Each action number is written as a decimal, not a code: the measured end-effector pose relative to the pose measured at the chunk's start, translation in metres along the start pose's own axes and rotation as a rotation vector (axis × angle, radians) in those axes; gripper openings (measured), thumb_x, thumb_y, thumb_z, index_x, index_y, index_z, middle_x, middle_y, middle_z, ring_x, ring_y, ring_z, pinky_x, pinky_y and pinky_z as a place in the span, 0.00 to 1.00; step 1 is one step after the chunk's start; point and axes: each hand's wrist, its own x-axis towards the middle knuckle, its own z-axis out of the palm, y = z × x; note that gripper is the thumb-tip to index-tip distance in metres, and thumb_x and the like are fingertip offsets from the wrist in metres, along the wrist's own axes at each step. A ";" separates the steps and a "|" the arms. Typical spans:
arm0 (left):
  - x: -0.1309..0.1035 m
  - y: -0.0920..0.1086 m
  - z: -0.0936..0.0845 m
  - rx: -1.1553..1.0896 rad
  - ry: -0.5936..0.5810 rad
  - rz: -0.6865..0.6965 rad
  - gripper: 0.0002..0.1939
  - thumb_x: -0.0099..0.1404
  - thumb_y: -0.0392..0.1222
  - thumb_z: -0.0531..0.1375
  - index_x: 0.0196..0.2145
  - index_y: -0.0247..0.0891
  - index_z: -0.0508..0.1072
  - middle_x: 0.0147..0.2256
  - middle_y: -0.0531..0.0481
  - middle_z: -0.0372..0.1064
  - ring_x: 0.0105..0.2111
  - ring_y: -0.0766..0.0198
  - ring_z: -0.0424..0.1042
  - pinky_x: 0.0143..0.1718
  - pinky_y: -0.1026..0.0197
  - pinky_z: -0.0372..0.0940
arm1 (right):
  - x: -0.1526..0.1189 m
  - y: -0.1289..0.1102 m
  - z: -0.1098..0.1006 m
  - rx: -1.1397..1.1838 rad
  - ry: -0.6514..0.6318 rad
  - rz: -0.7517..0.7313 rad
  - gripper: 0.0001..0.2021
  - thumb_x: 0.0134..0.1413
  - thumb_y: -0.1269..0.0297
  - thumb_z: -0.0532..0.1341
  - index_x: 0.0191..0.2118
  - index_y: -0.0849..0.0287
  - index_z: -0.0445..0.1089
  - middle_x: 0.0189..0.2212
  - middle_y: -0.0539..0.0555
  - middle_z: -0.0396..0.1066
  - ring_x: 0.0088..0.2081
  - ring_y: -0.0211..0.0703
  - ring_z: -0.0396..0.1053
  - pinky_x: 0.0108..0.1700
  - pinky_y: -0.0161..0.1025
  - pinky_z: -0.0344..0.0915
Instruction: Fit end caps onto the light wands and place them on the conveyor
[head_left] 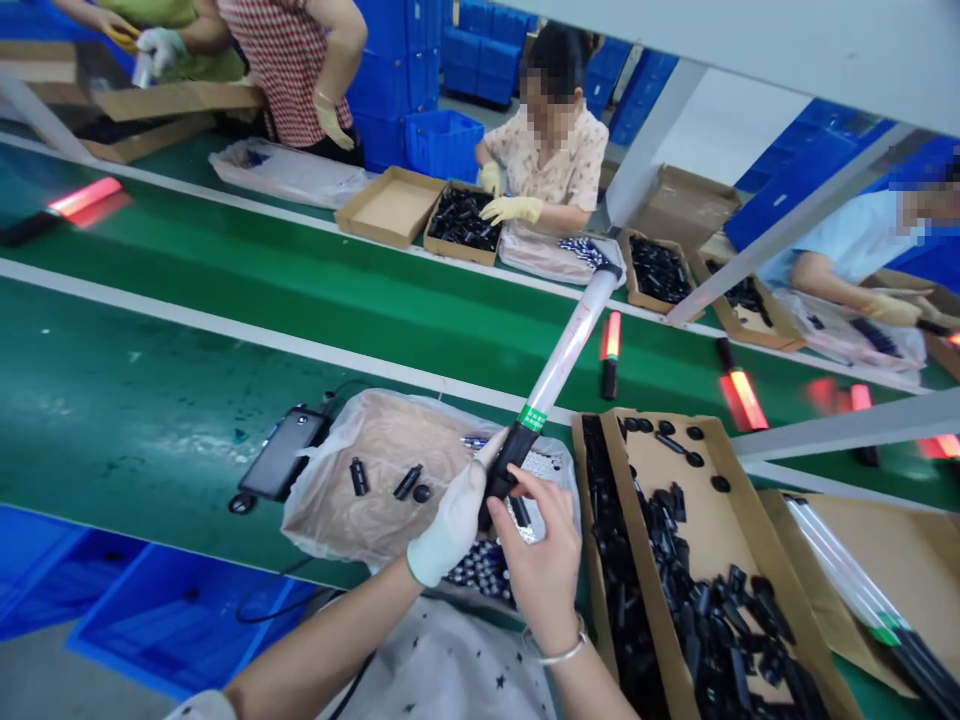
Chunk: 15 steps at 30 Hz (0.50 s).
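Observation:
A long baton with a clear tube, a green band and a black handle [513, 452] slants up and to the right. My left hand [457, 510], in a white glove, is wrapped round the handle. My bare right hand [546, 545] has its thumb and fingertips pressed on the handle's lower end. Beneath them lies a plastic-lined tray [322, 510] with small black parts [407, 483], a round black cap [421, 494] and a heap of blue and silver pieces [484, 572].
Cardboard boxes [705, 450] of black parts stand at the right, beside clear batons [840, 560]. A phone-like device [289, 455] lies left of the tray. Glowing red batons [613, 340] lie on the green belt [300, 290]. Across it, a gloved person [555, 160] handles parts.

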 end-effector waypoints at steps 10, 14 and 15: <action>0.016 0.015 -0.047 -0.159 0.020 -0.123 0.26 0.67 0.55 0.53 0.58 0.40 0.69 0.56 0.46 0.67 0.62 0.54 0.58 0.65 0.54 0.51 | 0.005 -0.006 0.058 0.152 -0.030 0.207 0.25 0.55 0.60 0.64 0.58 0.54 0.64 0.29 0.48 0.61 0.31 0.42 0.61 0.38 0.41 0.62; 0.032 0.014 -0.058 -0.233 -0.022 -0.233 0.29 0.66 0.49 0.56 0.63 0.40 0.61 0.43 0.45 0.74 0.40 0.60 0.74 0.47 0.59 0.69 | 0.012 0.004 0.075 0.498 -0.113 0.455 0.39 0.53 0.55 0.65 0.66 0.52 0.48 0.29 0.47 0.61 0.28 0.39 0.61 0.33 0.37 0.62; 0.040 0.008 -0.061 -0.221 -0.029 -0.291 0.30 0.67 0.50 0.54 0.64 0.39 0.58 0.36 0.47 0.74 0.31 0.64 0.73 0.36 0.60 0.71 | 0.013 0.008 0.076 0.554 -0.123 0.500 0.40 0.53 0.54 0.65 0.67 0.52 0.46 0.31 0.47 0.63 0.29 0.39 0.62 0.34 0.37 0.62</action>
